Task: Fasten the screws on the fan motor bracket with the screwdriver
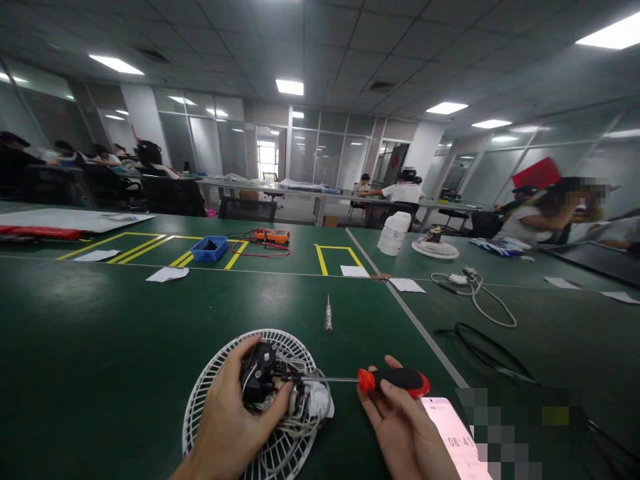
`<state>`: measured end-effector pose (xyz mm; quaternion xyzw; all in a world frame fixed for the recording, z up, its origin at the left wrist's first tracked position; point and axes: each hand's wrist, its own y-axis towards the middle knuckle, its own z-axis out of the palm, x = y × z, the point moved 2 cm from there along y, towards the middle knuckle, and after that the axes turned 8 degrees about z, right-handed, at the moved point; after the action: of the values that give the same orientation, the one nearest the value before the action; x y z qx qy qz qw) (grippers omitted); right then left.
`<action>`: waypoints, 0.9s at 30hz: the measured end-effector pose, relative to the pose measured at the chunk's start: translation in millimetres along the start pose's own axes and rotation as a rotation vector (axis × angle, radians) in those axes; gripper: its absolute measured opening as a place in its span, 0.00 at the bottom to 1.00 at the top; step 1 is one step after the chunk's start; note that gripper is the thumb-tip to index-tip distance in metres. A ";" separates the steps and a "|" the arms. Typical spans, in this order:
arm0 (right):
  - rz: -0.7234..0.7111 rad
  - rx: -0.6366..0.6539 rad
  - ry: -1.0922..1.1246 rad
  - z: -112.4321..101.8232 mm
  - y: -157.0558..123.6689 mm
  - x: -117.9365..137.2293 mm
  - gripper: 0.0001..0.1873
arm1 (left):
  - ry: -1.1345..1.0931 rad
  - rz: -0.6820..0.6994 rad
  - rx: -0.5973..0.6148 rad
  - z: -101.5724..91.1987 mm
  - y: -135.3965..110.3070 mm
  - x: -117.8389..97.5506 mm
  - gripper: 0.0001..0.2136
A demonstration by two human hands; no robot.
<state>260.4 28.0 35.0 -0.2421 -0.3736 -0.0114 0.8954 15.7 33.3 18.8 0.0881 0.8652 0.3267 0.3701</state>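
My left hand (235,407) grips a black fan motor (260,377) with white wiring, which rests on a white round fan grille (200,400) lying flat on the green table. My right hand (400,420) holds a screwdriver (395,380) by its red and black handle. Its thin shaft runs left and the tip touches the motor. A small clear-handled tester screwdriver (329,315) lies on the table just beyond the grille.
A phone (457,440) lies by my right wrist. Black cable (490,353) and a white cord (480,293) lie at right. Farther back are a blue bin (209,248), an orange multimeter (270,235), a white fan (435,248) and paper slips. People sit at distant tables.
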 end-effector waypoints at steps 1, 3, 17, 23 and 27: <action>-0.007 -0.007 -0.012 1.1 -0.3 -0.1 0.39 | 0.003 0.001 -0.002 0.2 0.1 0.7 0.31; -0.004 -0.039 -0.035 1.6 0.8 -0.5 0.40 | 0.006 0.012 -0.008 0.7 0.3 2.6 0.32; -0.020 -0.014 -0.020 -1.5 3.7 -0.6 0.38 | 0.008 0.047 -0.034 1.8 0.4 1.2 0.32; 0.018 -0.039 0.028 -2.5 2.6 0.1 0.42 | 0.009 0.045 -0.038 0.5 0.3 2.7 0.32; 0.035 -0.007 0.042 -0.2 0.0 1.8 0.44 | -0.007 0.034 -0.042 0.0 0.9 0.6 0.33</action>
<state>261.8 28.1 36.1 -0.2514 -0.3502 -0.0021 0.9023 15.1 34.2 19.1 0.0959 0.8553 0.3508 0.3691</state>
